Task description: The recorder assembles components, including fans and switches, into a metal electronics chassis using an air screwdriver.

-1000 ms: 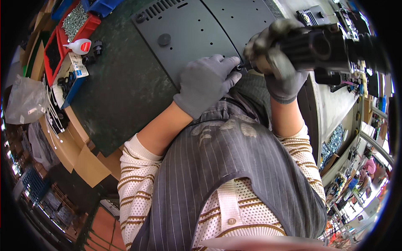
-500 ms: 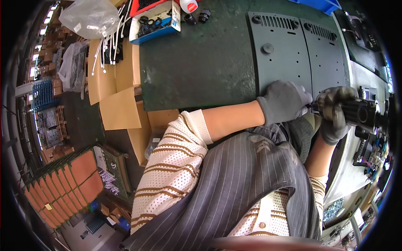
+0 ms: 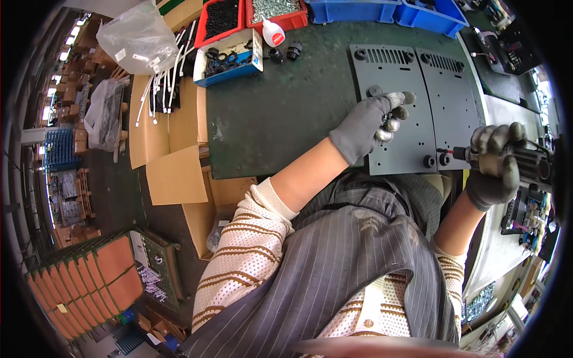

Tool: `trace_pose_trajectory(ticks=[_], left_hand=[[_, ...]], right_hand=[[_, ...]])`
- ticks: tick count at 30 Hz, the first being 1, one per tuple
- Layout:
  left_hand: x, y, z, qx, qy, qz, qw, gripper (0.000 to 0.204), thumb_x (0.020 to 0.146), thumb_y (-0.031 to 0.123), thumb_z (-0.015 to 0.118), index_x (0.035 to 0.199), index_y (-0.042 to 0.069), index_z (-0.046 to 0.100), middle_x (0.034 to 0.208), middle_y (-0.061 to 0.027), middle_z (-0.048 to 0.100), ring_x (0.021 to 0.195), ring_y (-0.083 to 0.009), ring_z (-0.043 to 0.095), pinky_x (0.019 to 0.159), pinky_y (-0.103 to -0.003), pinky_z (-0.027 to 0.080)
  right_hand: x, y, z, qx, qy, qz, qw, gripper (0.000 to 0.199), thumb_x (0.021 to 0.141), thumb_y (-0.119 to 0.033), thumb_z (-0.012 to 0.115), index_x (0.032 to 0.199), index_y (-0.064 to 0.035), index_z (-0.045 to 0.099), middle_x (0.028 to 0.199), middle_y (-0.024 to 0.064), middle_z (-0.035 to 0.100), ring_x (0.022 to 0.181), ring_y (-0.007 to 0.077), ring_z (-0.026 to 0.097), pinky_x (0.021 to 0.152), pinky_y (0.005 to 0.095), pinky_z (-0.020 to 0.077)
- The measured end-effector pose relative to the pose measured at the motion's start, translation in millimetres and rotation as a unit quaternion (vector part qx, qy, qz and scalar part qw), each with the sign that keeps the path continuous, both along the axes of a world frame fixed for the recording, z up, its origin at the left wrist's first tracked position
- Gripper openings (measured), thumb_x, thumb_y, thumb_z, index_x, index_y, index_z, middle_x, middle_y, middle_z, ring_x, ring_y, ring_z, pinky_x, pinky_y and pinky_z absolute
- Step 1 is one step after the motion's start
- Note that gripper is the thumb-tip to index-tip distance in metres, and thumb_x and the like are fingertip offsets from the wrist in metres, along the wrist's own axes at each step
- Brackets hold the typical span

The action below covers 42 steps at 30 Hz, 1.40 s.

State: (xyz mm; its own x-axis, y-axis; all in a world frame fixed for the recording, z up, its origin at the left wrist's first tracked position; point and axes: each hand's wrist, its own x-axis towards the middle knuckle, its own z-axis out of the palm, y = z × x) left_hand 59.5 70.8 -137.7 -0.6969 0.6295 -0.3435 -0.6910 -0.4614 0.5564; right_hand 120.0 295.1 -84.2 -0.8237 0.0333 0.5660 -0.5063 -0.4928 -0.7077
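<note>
Two dark grey metal panels, a left panel (image 3: 397,89) and a right panel (image 3: 453,107), lie side by side on the bench, with slots along their far ends and round black feet at corners. My left hand (image 3: 373,122), in a grey glove, is over the left panel. Its index finger stretches toward a black round foot (image 3: 374,90), while the other fingers curl in around something I cannot make out. My gloved right hand (image 3: 494,164) grips a black power screwdriver (image 3: 531,164). Its bit points left, close to a foot (image 3: 444,159) at the right panel's near corner.
Across the far side stand a red bin of black parts (image 3: 222,21), another red bin (image 3: 274,9), blue bins (image 3: 430,18), a white bottle (image 3: 273,33) and a small box of black rings (image 3: 230,62). An open cardboard box (image 3: 176,176) with white cable ties (image 3: 160,95) stands left.
My left hand has moved away from the screwdriver's bit, up and left over the left panel. The near-corner feet now show. The view has shifted, revealing more of the far bins.
</note>
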Motion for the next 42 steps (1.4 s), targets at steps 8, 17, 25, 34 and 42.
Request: trace_pose_trajectory(ticks=[8, 17, 25, 34, 42], left_hand=[[5.8, -4.0, -13.3, 0.145, -0.092, -0.031, 0.985, 0.028, 0.093, 0.022, 0.046, 0.107, -0.001, 0.054, 0.086, -0.0088, 0.058, 0.064, -0.0130, 0.051, 0.042, -0.019, 0.039], [14.1, -7.5, -7.3, 0.170, -0.161, -0.045, 0.971, 0.020, 0.094, 0.014, 0.049, 0.108, 0.001, 0.054, 0.090, -0.0081, 0.057, 0.064, -0.0101, 0.049, 0.044, -0.017, 0.038], [16.6, -6.4, -10.3, 0.135, -0.094, -0.040, 0.986, 0.029, 0.097, 0.014, 0.041, 0.120, 0.000, 0.051, 0.090, -0.0105, 0.058, 0.054, -0.0067, 0.044, 0.039, -0.016, 0.033], [24.4, -5.5, -3.7, -0.011, 0.034, -0.029, 0.999, 0.033, 0.097, 0.013, 0.032, 0.110, -0.010, 0.052, 0.063, -0.0057, 0.049, 0.041, -0.0040, 0.033, 0.037, -0.015, 0.030], [29.0, 6.6, 15.6, 0.048, -0.122, -0.025, 0.991, 0.027, 0.097, 0.016, 0.036, 0.096, -0.004, 0.054, 0.056, -0.0047, 0.044, 0.037, -0.0067, 0.030, 0.037, -0.016, 0.029]], right_hand=[[-8.5, -18.9, 15.5, -0.036, 0.025, 0.034, 0.998, 0.056, 0.079, -0.029, 0.056, 0.125, -0.0020, 0.040, 0.090, 0.0079, 0.047, 0.076, 0.0202, 0.041, 0.063, 0.0338, 0.0343], [-8.5, -69.4, 34.9, -0.147, 0.053, -0.079, 0.985, 0.044, 0.082, -0.012, 0.053, 0.124, -0.0050, 0.043, 0.109, 0.0120, 0.051, 0.076, 0.0203, 0.057, 0.060, 0.0369, 0.0517], [-15.0, -69.2, 25.8, -0.135, 0.070, -0.038, 0.988, 0.046, 0.084, -0.005, 0.049, 0.129, -0.0060, 0.040, 0.123, 0.0135, 0.047, 0.089, 0.0223, 0.059, 0.064, 0.0403, 0.0557], [-15.2, -80.4, 27.2, -0.250, 0.010, 0.006, 0.968, 0.048, 0.080, -0.003, 0.055, 0.125, -0.0004, 0.039, 0.113, 0.0170, 0.054, 0.085, 0.0283, 0.062, 0.068, 0.0439, 0.0545], [-15.9, -45.2, -2.8, -0.115, 0.021, 0.055, 0.992, 0.051, 0.081, -0.013, 0.056, 0.128, -0.0046, 0.038, 0.099, 0.0145, 0.057, 0.081, 0.0284, 0.056, 0.070, 0.0404, 0.0473]])
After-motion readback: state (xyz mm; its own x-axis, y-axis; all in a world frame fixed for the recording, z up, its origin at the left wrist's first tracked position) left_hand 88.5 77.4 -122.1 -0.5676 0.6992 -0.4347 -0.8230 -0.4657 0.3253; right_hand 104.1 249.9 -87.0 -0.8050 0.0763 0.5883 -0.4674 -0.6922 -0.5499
